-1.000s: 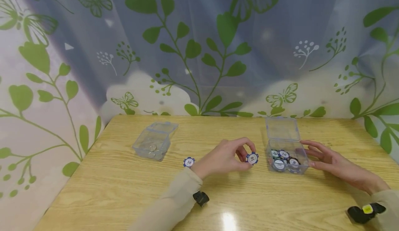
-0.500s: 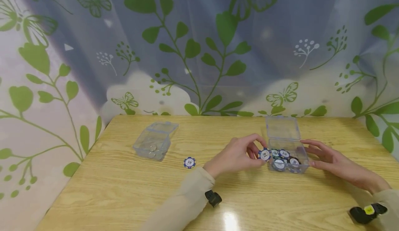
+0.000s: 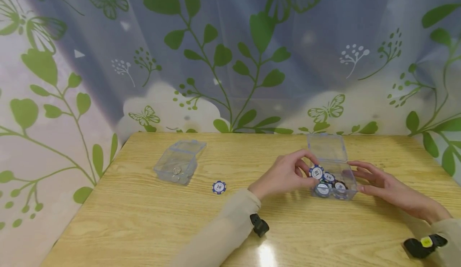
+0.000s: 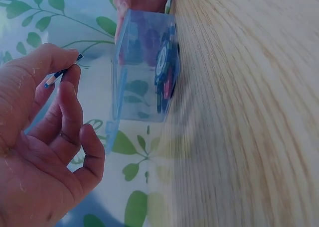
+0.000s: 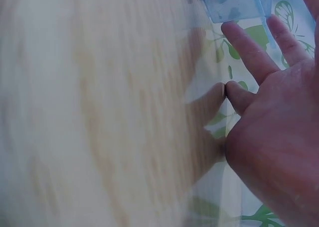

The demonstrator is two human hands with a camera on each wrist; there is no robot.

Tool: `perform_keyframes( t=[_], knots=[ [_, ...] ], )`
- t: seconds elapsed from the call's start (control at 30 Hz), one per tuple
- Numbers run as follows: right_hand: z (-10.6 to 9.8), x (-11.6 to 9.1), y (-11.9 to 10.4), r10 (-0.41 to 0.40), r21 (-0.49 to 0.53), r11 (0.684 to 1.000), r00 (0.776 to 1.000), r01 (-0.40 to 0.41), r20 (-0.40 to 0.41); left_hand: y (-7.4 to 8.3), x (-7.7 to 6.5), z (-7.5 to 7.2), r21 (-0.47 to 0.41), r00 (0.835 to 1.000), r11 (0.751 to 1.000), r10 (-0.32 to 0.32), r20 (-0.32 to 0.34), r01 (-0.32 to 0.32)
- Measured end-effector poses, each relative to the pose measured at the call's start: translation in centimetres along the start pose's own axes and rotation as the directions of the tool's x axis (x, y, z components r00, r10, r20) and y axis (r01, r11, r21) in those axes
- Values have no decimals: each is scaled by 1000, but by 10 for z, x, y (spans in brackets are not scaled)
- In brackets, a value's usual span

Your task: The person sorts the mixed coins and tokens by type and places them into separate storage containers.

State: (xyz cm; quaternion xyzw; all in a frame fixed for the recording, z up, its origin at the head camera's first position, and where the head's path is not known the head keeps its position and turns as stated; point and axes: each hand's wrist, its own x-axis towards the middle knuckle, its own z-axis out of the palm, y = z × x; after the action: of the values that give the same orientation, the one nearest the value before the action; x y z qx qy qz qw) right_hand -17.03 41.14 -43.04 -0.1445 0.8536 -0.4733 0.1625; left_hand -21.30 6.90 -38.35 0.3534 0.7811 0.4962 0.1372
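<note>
My left hand point(image 3: 286, 175) pinches a blue-and-white poker chip point(image 3: 317, 172) marked 10 between thumb and fingers, just above the left side of a clear plastic box point(image 3: 347, 195). In the left wrist view, the pinched chip point(image 4: 63, 71) shows edge-on, held higher than the box point(image 4: 137, 95). Several poker chips point(image 3: 339, 186) lie inside that box, whose lid point(image 3: 327, 147) stands raised at the back. My right hand point(image 3: 390, 191) rests against the box's right side with fingers extended; the right wrist view shows fingertips point(image 5: 230, 29) at its wall.
Another poker chip point(image 3: 219, 187) marked 10 lies flat on the wooden table point(image 3: 144, 223). At the left stands a second clear box point(image 3: 163, 175), lid raised, with several coins point(image 3: 176, 171) in it. A patterned curtain point(image 3: 230, 79) hangs behind the table.
My left hand has moved right, bringing the pinched chip from the table's middle to over the right box. The right hand and both boxes have stayed in place.
</note>
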Motion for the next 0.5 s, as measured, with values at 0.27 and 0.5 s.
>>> perform_keyframes(
  t=[0.27,0.5],
  knots=[
    [-1,1,2,-10,8,1000,1000,10,10,-1,9,7,-49,1000,999,-18,-14,18],
    [-1,1,3,-25,23,999,1000,24,18,0,18,15,-88,998,995,-48,-38,44]
  ],
)
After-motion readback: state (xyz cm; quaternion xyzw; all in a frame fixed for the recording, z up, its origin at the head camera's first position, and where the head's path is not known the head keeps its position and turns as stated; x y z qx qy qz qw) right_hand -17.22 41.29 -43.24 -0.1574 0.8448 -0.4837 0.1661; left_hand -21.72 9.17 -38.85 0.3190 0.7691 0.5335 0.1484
